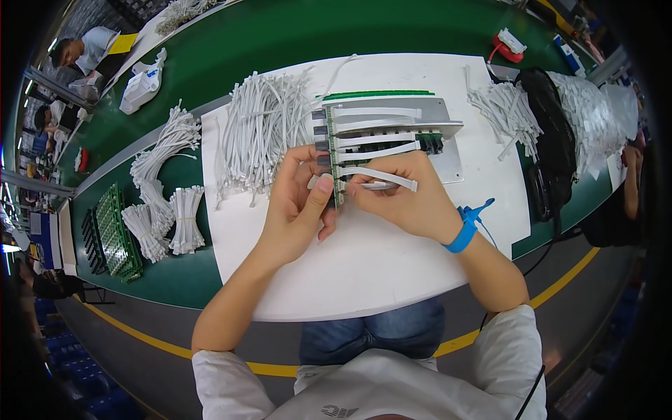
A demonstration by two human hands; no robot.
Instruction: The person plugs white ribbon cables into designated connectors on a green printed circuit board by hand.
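My left hand [294, 206] is closed on the near end of a narrow green circuit board [333, 150], thumb on top. Dark grey connector blocks line the board's left edge, and several white flat cables [378, 142] run from it to the right. My right hand [413, 194] pinches the plug end of a white cable [383, 176] against the board's right side near my left thumb; the fingers partly hide the plug. Beneath the cables lies a grey metal plate [451, 157] with a raised bracket and a green-and-black board.
Loose white cables [259, 133] are piled left on the white sheet [350, 280]. Bundled cables [185, 220] and stacked green boards [115, 234] lie farther left. At right are more cables [507, 115], a black bag [549, 133] and clear plastic bags [588, 119]. A blue strap [462, 238] circles my right wrist.
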